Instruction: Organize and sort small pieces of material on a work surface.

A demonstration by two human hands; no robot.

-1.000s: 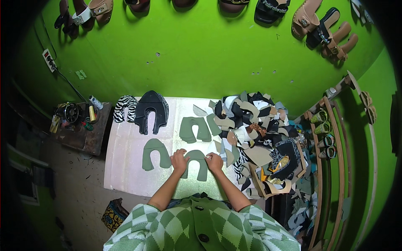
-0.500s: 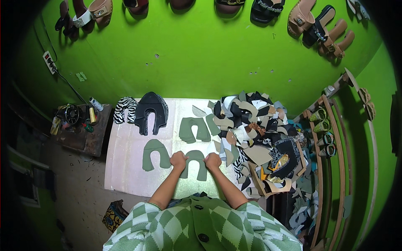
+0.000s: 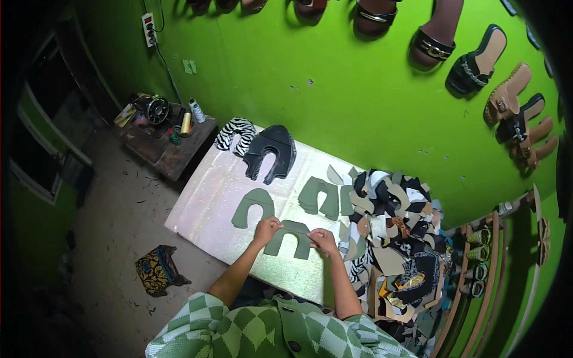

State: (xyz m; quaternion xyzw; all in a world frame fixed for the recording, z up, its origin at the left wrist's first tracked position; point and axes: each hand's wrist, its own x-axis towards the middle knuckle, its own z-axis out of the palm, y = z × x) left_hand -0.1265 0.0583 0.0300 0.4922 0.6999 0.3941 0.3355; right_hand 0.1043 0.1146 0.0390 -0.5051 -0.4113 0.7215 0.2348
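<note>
My left hand (image 3: 267,230) pinches the left upper edge of a green U-shaped cut piece (image 3: 290,228) at the table's near side. On the opposite edge, my right hand (image 3: 323,240) grips it between thumb and fingers. The piece lies flat or nearly so, its legs pointing toward me and its top looking straight-edged. Just left of my left hand is a similar green arch-shaped piece (image 3: 252,206). Beyond my hands sits a stack of green U-shaped pieces (image 3: 319,194), with smaller green offcuts beside it.
Black U-shaped pieces (image 3: 271,154) and zebra-striped ones (image 3: 236,135) lie at the table's far left. Heaped scraps (image 3: 388,209) cover its right side. A sewing machine (image 3: 156,110) stands at left, a patterned stool (image 3: 158,269) on the floor. Sandals (image 3: 471,65) hang on the green wall.
The whole view has swung left and tilted. My fists have loosened into finger pinches on the green piece, whose rounded top now looks straighter.
</note>
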